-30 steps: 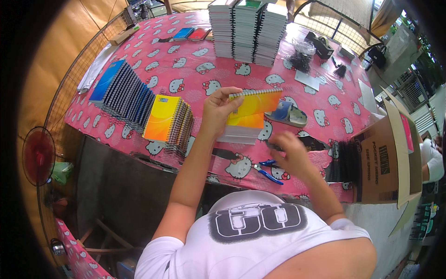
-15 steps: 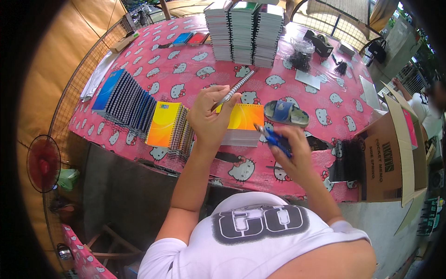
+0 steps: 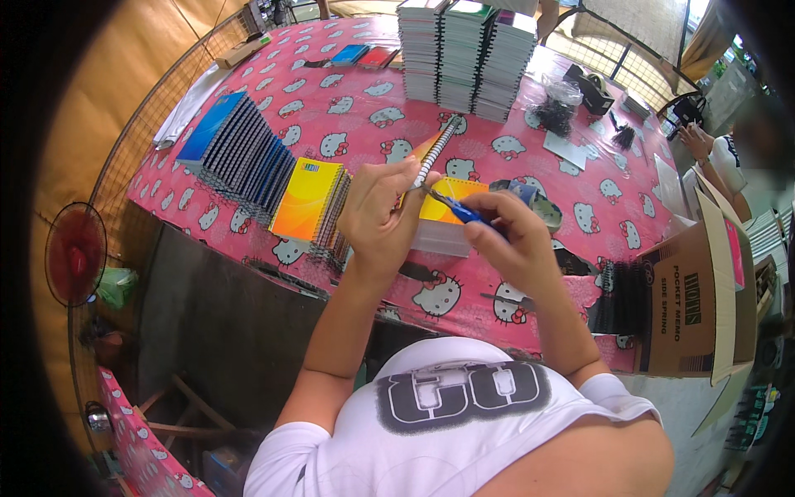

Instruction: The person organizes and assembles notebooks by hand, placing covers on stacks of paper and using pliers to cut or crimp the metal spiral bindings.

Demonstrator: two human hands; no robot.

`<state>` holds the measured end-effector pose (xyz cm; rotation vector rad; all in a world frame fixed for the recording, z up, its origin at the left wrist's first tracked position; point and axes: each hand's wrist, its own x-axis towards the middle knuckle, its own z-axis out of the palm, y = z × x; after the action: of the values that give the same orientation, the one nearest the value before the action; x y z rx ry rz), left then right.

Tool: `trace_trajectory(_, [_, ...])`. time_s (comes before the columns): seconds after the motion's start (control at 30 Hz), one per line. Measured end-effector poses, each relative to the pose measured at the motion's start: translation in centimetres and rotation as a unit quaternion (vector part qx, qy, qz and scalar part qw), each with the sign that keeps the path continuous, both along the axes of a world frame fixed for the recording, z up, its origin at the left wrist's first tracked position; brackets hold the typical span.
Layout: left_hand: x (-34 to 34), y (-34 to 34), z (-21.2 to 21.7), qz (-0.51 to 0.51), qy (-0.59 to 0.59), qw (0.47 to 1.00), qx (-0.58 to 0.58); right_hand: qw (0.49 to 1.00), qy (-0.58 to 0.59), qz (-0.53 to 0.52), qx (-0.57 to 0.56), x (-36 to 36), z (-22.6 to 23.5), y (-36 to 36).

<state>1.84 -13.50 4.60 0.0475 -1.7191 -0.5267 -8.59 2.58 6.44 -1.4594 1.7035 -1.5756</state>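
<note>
My left hand [image 3: 377, 211] pinches a small spiral-bound notebook [image 3: 436, 155] with an orange cover, its coil edge tilted upward and away from me. In my right hand [image 3: 517, 240] are blue-handled pliers [image 3: 458, 207], whose tips meet or nearly meet the near end of the coil by my left fingertips. Whether the jaws grip the wire is too small to tell. Below both hands lies a pile of yellow-orange notebooks [image 3: 445, 211], partly covered by them. More yellow-orange notebooks [image 3: 306, 203] lean in a row left of my left hand.
Blue notebooks [image 3: 240, 141] line the left side. Tall notebook stacks [image 3: 464, 62] stand at the back. A patterned slipper [image 3: 542, 209] lies behind my right hand. Black coils [image 3: 621, 290] and a cardboard box [image 3: 683, 306] are at right, a tape dispenser [image 3: 592, 91] back right. Another person sits beyond.
My right hand has brought the pliers left and up to the notebook's coil end. My left hand has turned the notebook so its orange cover shows. The view has shifted slightly.
</note>
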Motion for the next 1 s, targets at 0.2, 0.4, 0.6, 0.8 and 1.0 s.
trace_trajectory(0.2, [1.9,-0.9,0.1,0.010,-0.028,0.999,-0.045,0.854,-0.478,0.203,0.040,0.4,-2.5,-0.6])
trace_trajectory(0.4, [8.6,-8.5,-1.9,0.055,0.214,0.868,0.445,0.978,0.144,-0.079,0.132,1.5,-11.5,3.4])
trace_trajectory(0.6, [10.8,-11.3,-9.8,0.158,0.131,0.869,0.450,0.874,0.428,-0.169,0.154,2.6,-13.2,6.5])
trace_trajectory(0.8, [9.4,-11.8,-10.0,0.173,0.055,0.907,0.380,0.935,0.345,-0.084,0.021,0.6,-7.9,-1.2])
trace_trajectory(1.0, [10.6,-12.0,-8.3,0.146,0.026,0.892,0.428,0.876,0.478,-0.046,0.042,1.0,-5.3,-9.2])
